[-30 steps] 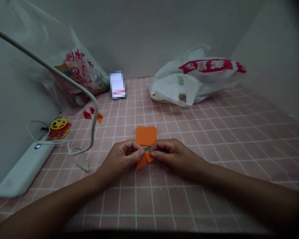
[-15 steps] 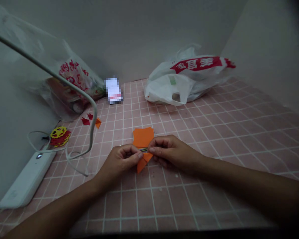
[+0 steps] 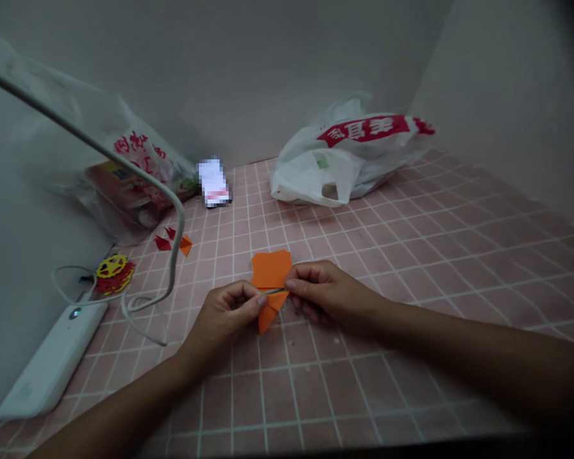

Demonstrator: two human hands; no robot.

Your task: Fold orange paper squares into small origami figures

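My left hand [image 3: 234, 309] pinches the left side of a small folded piece of orange paper [image 3: 270, 312] between thumb and forefinger. At the other side of its top edge, the thumb and bent fingers of my right hand [image 3: 321, 288] are closed on the same paper. A thin greyish line runs along that edge between my fingertips, and a pointed flap hangs below. Just behind lies a flat orange paper [image 3: 271, 270] with notched corners; whether it is one sheet or a stack I cannot tell.
Small red folded papers [image 3: 162, 243] and an orange one [image 3: 185, 245] lie left, near yellow and red cut-out discs [image 3: 112, 271]. A white power bank [image 3: 52, 360], a bent pale cable [image 3: 176, 255], a lit phone [image 3: 213, 182] and plastic bags [image 3: 310, 175] stand around the pink checked tabletop [image 3: 387, 255].
The gap along the folded paper's top edge has narrowed to a thin line. Both hands keep their pinch, and the whole view has shifted slightly.
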